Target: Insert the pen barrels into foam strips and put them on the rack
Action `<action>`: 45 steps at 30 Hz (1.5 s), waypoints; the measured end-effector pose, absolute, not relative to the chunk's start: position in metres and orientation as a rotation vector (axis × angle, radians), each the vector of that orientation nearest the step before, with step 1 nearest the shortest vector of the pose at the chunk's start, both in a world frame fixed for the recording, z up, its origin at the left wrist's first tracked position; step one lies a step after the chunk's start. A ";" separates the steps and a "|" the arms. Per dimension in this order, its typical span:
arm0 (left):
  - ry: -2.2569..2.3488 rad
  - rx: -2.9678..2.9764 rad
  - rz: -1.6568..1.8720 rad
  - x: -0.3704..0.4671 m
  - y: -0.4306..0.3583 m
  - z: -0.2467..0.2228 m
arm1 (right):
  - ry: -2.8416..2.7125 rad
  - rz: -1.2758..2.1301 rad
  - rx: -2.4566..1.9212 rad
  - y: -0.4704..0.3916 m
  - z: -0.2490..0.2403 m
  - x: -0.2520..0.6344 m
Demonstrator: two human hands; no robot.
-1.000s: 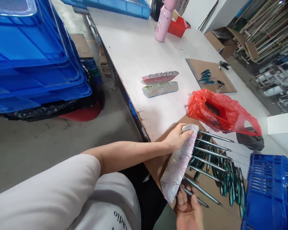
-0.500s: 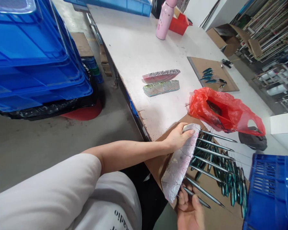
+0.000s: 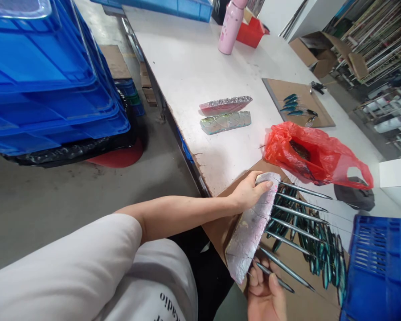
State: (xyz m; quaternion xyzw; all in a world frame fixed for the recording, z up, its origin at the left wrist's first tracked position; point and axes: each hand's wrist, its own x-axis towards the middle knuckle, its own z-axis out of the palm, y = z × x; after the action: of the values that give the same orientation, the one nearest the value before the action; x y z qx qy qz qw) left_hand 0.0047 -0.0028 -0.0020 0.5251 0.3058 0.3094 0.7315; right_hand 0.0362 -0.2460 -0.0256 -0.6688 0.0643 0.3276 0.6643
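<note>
My left hand (image 3: 249, 192) is closed around the upper end of a silvery, pink-speckled foam block (image 3: 252, 232), thumb on its face. Several slender grey spindle-shaped pieces (image 3: 302, 213) with thin wire tips stick out of the block in a row, pointing right. At the block's lower end my right hand (image 3: 265, 290) has its fingers curled round the lowest spindle-shaped piece (image 3: 276, 277); some fingers are partly hidden behind it. Under the row, many glossy dark-green spindle-shaped pieces (image 3: 325, 258) lie on a cardboard sheet (image 3: 296, 290).
A red plastic bag (image 3: 316, 154) and a blue crate (image 3: 376, 272) are to the right. Two foam blocks (image 3: 225, 121), a pink bottle (image 3: 230, 29) and a board (image 3: 277, 91) with small green pieces rest on the white table (image 3: 183, 67). Blue bins (image 3: 50, 80) are stacked at left.
The view has shifted very slightly. Both hands keep the same hold, and the foam block and its pieces show no clear movement.
</note>
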 end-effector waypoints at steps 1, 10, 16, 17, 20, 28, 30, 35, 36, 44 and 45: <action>0.671 1.158 0.680 0.005 -0.003 -0.002 | 0.138 0.733 -1.521 -0.246 -0.026 0.037; 0.668 1.163 0.687 0.005 -0.003 -0.003 | 0.112 0.761 -1.522 -0.251 -0.030 0.040; 0.676 1.168 0.680 0.004 -0.002 -0.001 | 0.181 0.751 -1.479 -0.247 -0.027 0.038; 0.674 1.169 0.681 0.004 -0.002 -0.001 | 0.188 0.750 -1.480 -0.247 -0.026 0.038; 0.668 1.169 0.684 0.004 -0.003 -0.002 | 0.238 0.733 -1.483 -0.246 -0.026 0.037; 0.676 1.176 0.632 0.001 -0.001 0.003 | 0.188 0.739 -1.515 -0.239 -0.017 0.029; 0.678 1.184 0.636 0.000 -0.001 0.004 | 0.189 0.746 -1.518 -0.235 -0.010 0.022; 0.681 1.215 0.648 0.001 -0.002 0.003 | 0.107 0.673 -1.560 -0.225 0.006 0.007; 0.681 1.222 0.644 0.001 -0.003 0.002 | 0.083 0.647 -1.570 -0.224 0.008 0.005; 0.701 1.252 0.676 0.004 -0.004 0.003 | -0.016 0.598 -1.606 -0.225 0.011 0.010; 0.700 1.251 0.681 0.004 -0.004 0.003 | -0.002 0.603 -1.594 -0.226 0.009 0.011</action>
State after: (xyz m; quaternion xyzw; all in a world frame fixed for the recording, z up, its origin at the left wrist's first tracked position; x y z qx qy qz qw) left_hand 0.0039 -0.0044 0.0027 0.5617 0.3146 0.3058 0.7014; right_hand 0.0112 -0.2260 0.0093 -0.7041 -0.0009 0.2662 0.6584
